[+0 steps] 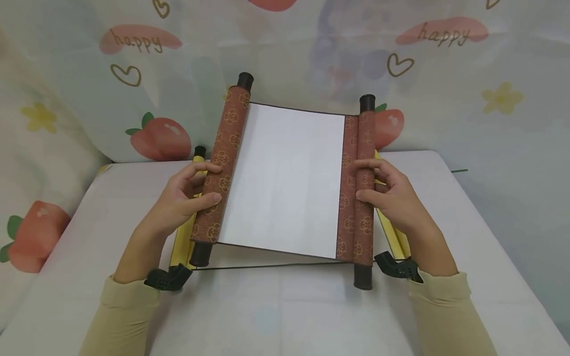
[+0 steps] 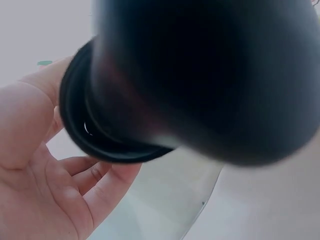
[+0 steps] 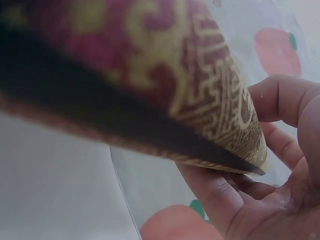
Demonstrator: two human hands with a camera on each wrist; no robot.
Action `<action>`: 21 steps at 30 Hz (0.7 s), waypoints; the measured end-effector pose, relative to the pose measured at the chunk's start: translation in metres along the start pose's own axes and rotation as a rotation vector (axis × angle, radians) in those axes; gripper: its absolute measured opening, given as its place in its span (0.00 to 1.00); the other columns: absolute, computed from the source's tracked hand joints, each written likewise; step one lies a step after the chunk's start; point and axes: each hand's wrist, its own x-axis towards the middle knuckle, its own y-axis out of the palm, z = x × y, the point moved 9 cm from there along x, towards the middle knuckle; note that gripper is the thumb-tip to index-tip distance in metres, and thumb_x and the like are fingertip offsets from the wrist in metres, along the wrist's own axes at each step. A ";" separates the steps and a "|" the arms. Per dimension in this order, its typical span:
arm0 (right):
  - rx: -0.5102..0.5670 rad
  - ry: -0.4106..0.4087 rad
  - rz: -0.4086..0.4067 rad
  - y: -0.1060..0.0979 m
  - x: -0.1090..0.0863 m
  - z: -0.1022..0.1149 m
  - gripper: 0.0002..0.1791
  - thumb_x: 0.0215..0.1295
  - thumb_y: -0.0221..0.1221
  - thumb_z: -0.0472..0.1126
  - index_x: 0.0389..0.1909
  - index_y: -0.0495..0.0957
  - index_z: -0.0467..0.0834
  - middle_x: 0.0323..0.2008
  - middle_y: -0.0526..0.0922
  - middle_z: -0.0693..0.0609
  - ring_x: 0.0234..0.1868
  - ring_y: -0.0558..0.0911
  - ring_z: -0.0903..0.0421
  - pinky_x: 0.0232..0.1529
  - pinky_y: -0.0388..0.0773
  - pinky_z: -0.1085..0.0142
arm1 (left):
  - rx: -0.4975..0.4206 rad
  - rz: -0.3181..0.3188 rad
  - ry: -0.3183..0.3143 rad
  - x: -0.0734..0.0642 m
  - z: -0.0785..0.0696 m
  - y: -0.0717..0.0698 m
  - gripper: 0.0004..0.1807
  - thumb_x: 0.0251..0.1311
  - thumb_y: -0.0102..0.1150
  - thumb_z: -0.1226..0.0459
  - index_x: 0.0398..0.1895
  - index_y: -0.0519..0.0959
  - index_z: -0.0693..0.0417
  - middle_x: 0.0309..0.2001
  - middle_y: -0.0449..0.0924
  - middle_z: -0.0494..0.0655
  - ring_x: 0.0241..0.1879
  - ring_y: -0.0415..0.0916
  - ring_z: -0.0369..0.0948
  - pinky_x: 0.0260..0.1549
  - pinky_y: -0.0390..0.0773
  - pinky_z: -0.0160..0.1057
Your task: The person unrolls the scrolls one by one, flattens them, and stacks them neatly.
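A partly unrolled scroll (image 1: 285,183) is held up, tilted, between the two hands. Its middle is blank white paper; the reddish-brown ends carry gold flower patterns, and black knobs cap both rollers. My left hand (image 1: 182,198) grips the left roller (image 1: 222,163) with thumb and fingers. The right roller (image 1: 366,148) is pinched by my right hand (image 1: 394,195). In the left wrist view a blurred black knob (image 2: 200,75) hides much of the left hand (image 2: 45,170). The right wrist view shows the patterned roller (image 3: 220,90) against the right hand (image 3: 285,210).
Behind and below lies a second scroll with yellow ends (image 1: 180,247) on the white table (image 1: 276,316), mostly covered by the raised one. A curtain (image 1: 285,54) printed with peaches, hearts and "happy" hangs at the back and left. Black wrist straps (image 1: 169,278) sit on both wrists.
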 end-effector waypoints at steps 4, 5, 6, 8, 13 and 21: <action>0.000 -0.005 -0.008 -0.005 -0.002 0.001 0.31 0.68 0.57 0.30 0.71 0.64 0.48 0.66 0.65 0.40 0.52 0.79 0.52 0.41 0.82 0.66 | 0.012 0.003 -0.001 0.000 0.001 0.001 0.26 0.63 0.61 0.74 0.63 0.70 0.52 0.58 0.72 0.51 0.35 0.74 0.42 0.28 0.78 0.36; 0.004 -0.006 -0.010 -0.005 -0.002 0.002 0.31 0.69 0.57 0.30 0.71 0.64 0.48 0.66 0.65 0.40 0.52 0.79 0.53 0.41 0.83 0.66 | 0.015 0.000 -0.005 0.000 0.001 0.001 0.26 0.63 0.61 0.73 0.63 0.70 0.51 0.58 0.73 0.50 0.35 0.75 0.42 0.28 0.78 0.37; 0.007 -0.007 -0.012 -0.006 -0.002 0.002 0.31 0.69 0.57 0.30 0.71 0.64 0.48 0.65 0.65 0.39 0.52 0.79 0.53 0.41 0.83 0.66 | 0.015 -0.003 -0.007 0.000 0.001 0.001 0.26 0.63 0.61 0.73 0.63 0.70 0.51 0.58 0.73 0.50 0.36 0.75 0.42 0.28 0.78 0.37; 0.010 -0.012 -0.017 -0.006 -0.003 0.002 0.32 0.69 0.57 0.30 0.72 0.63 0.48 0.65 0.65 0.39 0.52 0.79 0.54 0.41 0.83 0.66 | 0.011 -0.006 -0.015 0.000 0.002 0.001 0.26 0.63 0.61 0.73 0.63 0.69 0.51 0.58 0.72 0.50 0.35 0.74 0.42 0.28 0.77 0.37; 0.027 -0.023 -0.032 -0.008 -0.003 0.003 0.32 0.68 0.57 0.29 0.71 0.64 0.48 0.63 0.66 0.40 0.53 0.79 0.53 0.41 0.83 0.66 | -0.003 -0.014 -0.033 -0.001 0.003 0.000 0.25 0.63 0.60 0.73 0.63 0.69 0.51 0.56 0.72 0.50 0.33 0.72 0.41 0.27 0.76 0.36; 0.056 -0.042 -0.035 -0.011 -0.005 0.005 0.31 0.68 0.58 0.29 0.70 0.65 0.48 0.61 0.67 0.41 0.52 0.80 0.54 0.41 0.83 0.67 | -0.012 -0.008 -0.026 0.000 0.005 0.001 0.26 0.63 0.60 0.74 0.63 0.68 0.51 0.57 0.71 0.50 0.35 0.73 0.41 0.28 0.77 0.35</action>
